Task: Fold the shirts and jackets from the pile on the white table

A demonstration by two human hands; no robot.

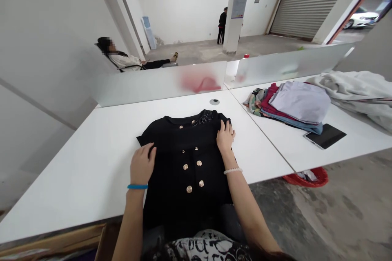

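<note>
A black garment with gold buttons lies flat on the white table, its lower part hanging over the near edge. My left hand, with a blue wristband, rests on the garment's left shoulder, fingers bent down onto the cloth. My right hand, with a white bead bracelet, presses flat on the right shoulder, fingers stretched out.
A stack of folded clothes and a dark tablet sit on the adjoining table to the right, with a pale heap of cloth beyond. A red basket stands on the floor. Frosted dividers line the far edge. One person reclines, another stands far off.
</note>
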